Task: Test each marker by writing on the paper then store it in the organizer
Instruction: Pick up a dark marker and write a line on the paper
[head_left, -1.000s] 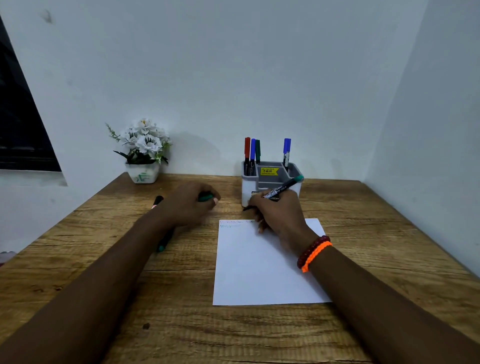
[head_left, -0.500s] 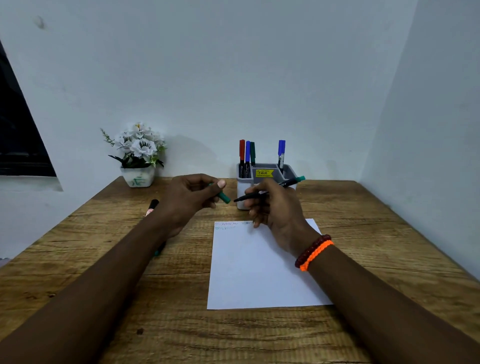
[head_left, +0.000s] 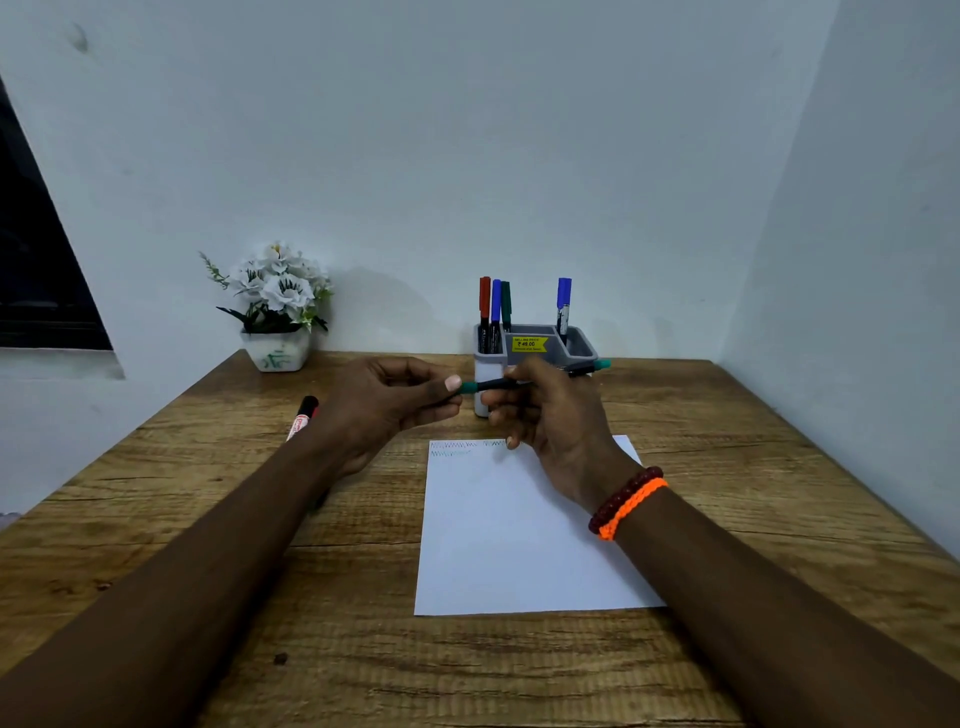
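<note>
Capping the green-ended black marker (head_left: 493, 385): left hand (head_left: 384, 402) now presses the green cap (head_left: 468, 387) home, right hand (head_left: 550, 410) gripping the barrel above the scribbled white paper (head_left: 519, 530); tested, bound for the grey organizer (head_left: 535, 345).

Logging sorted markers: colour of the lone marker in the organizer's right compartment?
Blue cap; the marker stands upright in the grey organizer. Head view, the only one.

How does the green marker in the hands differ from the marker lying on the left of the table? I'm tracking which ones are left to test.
1. The green marker is held level in the air by both hands; the red-and-black marker lies on the table, untouched.
2. The green marker has teal ends; the other has a black cap and a red and white barrel.
3. The green marker is in front of the organizer; the other lies far left of it.

Neither is stored yet.
</note>
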